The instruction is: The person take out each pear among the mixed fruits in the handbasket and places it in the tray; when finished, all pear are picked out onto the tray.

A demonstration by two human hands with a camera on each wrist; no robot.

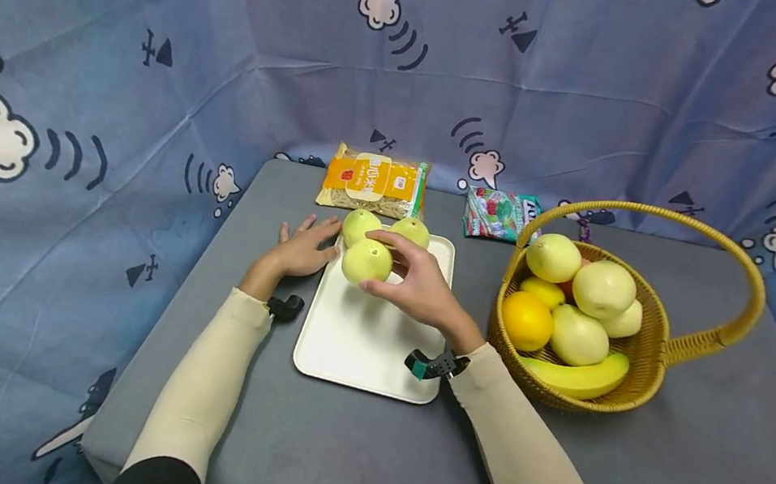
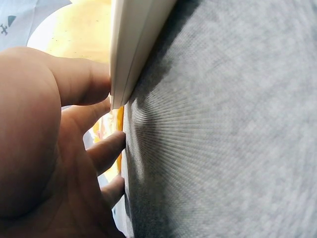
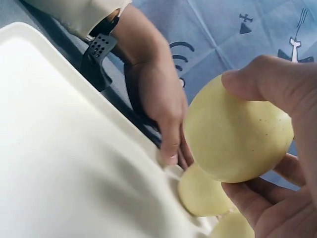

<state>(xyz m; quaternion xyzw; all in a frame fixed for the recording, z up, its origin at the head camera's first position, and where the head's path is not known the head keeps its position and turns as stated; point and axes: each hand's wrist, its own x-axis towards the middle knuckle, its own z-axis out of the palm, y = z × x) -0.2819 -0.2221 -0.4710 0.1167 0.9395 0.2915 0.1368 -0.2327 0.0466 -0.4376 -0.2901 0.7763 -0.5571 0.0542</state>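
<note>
My right hand grips a round, pale yellow-green pear between thumb and fingers, above the far part of a white tray. Small brown specks dot the skin of this pear in the right wrist view. Behind it, two similar pears, one on the left and one on the right, sit at the tray's far end. My left hand is at the tray's left edge with fingers spread. In the left wrist view its thumb touches the tray rim, and other fingertips meet the grey cloth.
A wicker basket with a tall handle stands to the right, holding pears, an orange, a banana and other fruit. Behind the tray lies a yellow-orange food bag. A green-and-red packet lies near the patterned curtain.
</note>
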